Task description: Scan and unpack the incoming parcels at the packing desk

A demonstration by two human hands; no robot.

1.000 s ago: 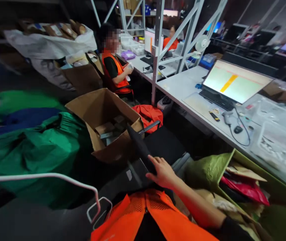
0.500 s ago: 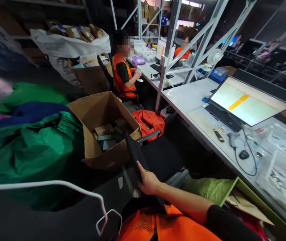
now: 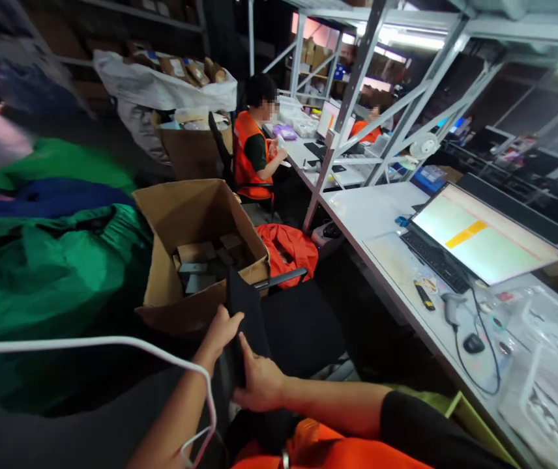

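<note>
Close in, both hands clasp a flat black panel (image 3: 244, 312): the left hand (image 3: 220, 332) has its grip closed over the left edge, the right hand (image 3: 259, 381) has its grip pressed shut against the lower face. Just behind stands an open cardboard box (image 3: 195, 215), green bags (image 3: 54, 273) to its left. Further off, a seated co-worker in an orange vest (image 3: 247, 156) works at the desk (image 3: 371, 215).

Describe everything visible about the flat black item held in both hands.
The black item is flat, matte and dark, like folded fabric or a thin pouch; which is unclear. It stands roughly upright, tilted slightly. The left hand grips its left edge, the right hand holds its lower part. It is in front of the open cardboard box, above a black chair seat.
</note>
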